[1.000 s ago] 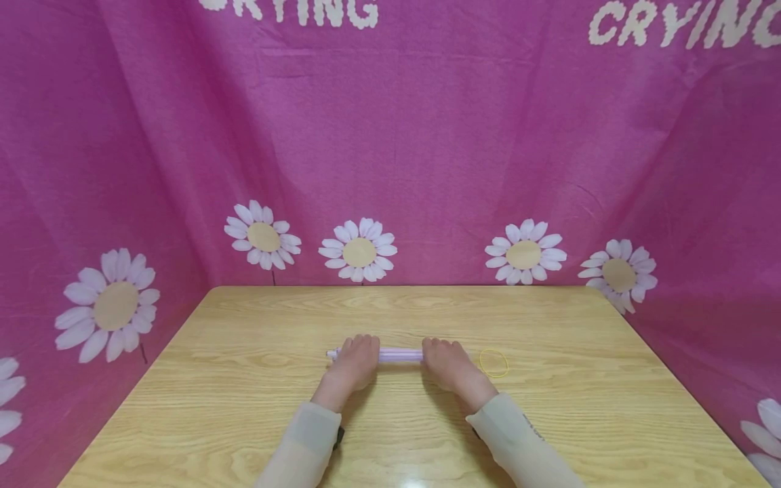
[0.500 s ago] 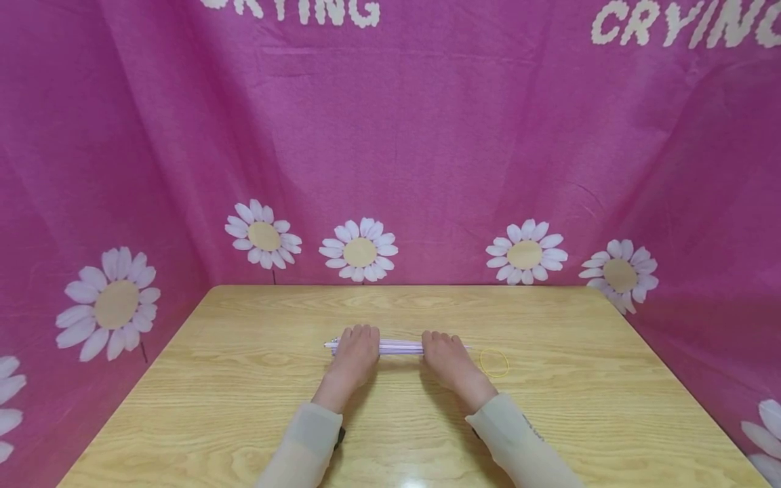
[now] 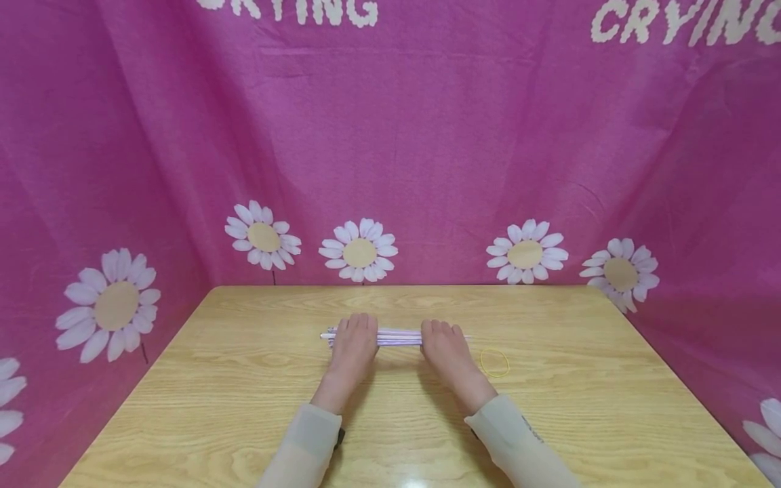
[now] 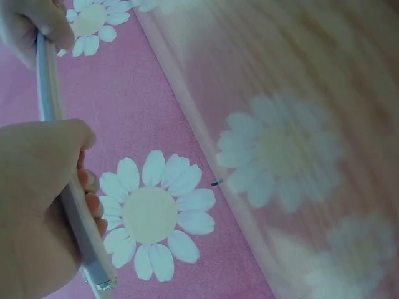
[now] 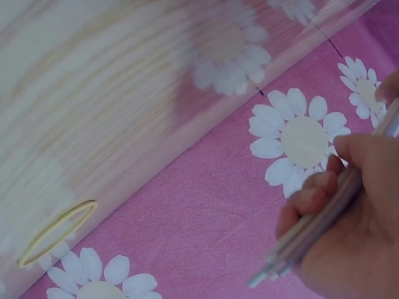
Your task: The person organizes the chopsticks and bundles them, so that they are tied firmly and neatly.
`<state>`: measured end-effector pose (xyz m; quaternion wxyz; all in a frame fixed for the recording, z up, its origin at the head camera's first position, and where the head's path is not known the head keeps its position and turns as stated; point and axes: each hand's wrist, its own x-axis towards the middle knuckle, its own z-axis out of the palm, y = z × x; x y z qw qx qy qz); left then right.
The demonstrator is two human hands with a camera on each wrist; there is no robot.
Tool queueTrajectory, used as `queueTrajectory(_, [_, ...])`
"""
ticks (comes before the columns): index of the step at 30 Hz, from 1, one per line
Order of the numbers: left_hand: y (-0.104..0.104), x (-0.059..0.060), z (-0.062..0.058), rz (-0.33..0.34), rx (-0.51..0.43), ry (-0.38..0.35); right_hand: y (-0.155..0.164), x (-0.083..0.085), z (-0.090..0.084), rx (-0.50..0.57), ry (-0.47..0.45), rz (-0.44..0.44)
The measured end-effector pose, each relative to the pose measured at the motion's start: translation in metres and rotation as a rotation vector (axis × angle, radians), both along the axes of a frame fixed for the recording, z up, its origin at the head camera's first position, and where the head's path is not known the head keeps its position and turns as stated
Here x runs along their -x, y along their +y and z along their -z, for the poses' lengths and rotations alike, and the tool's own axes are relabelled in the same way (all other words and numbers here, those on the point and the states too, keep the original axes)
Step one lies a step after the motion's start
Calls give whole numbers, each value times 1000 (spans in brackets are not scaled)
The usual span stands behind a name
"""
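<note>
While both hands (image 3: 399,346) grip the straw bundle (image 3: 399,336), it has moved toward the worktop's (image 3: 244,379) far edge, leaving the rubber band (image 3: 494,362) behind

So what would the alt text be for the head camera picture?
Two hands, the left hand and right hand, grip a bundle of pale purple sticks above a wooden table. A yellow rubber band lies right of them; pink daisy cloth hangs behind.
</note>
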<state>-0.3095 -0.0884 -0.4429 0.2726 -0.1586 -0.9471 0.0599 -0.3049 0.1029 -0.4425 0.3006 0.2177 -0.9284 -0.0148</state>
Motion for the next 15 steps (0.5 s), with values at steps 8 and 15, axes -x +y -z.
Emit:
queueTrajectory(8, [2,-1,-3,-12,17,94,0,3,-1,16,106,29])
queueTrajectory(15, [2,1,-5,-3,-5,189,-2,5,1,23,181,52])
